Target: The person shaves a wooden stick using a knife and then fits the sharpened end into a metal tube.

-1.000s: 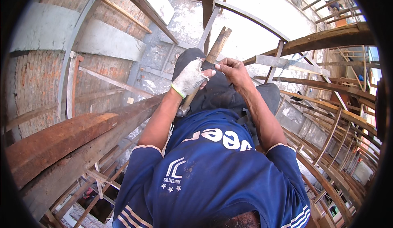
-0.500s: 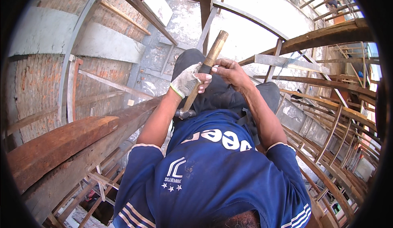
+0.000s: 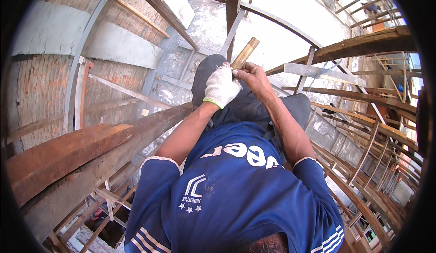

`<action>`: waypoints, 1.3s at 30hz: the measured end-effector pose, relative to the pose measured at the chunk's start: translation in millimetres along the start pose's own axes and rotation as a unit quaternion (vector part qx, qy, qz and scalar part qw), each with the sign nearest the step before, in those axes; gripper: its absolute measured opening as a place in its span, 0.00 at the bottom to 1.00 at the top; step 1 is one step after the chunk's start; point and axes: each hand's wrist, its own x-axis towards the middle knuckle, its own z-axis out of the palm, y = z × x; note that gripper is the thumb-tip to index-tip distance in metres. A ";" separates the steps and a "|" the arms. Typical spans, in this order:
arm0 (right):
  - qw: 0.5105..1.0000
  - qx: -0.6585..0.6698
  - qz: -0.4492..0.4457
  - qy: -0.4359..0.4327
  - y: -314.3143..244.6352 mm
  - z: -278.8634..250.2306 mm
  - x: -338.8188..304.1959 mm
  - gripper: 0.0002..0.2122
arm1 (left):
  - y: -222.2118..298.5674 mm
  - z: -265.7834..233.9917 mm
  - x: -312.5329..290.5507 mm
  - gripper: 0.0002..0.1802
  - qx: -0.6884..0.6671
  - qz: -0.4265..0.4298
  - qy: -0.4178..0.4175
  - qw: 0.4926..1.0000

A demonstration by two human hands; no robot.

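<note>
Over my lap, a hammer's wooden handle points up and away, tilted to the right. My left hand, in a white knitted glove with bare fingertips, is closed at the lower part of the handle, its back turned up. Close beside it, my bare right hand is closed on the handle, thumb bent in toward the glove and fingers curled at the far side. The dark band round the handle and the metal head are hidden behind my hands and forearm. Dark trousers lie beneath.
A thick reddish timber rests along a long beam on my left. Wooden scaffold poles crowd the right side. An upright post stands ahead. Far below are a pale floor and a brick wall.
My left hand has turned over and slid up toward my right hand, its glove back now showing. It now covers the dark band, and the hammer head has gone out of sight.
</note>
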 end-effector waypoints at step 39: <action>0.989 -0.102 0.003 0.111 89.9 -54.2 -1.7 0.10 | -37.6 3.7 12.2 0.30 -0.281 0.009 -0.114 0.953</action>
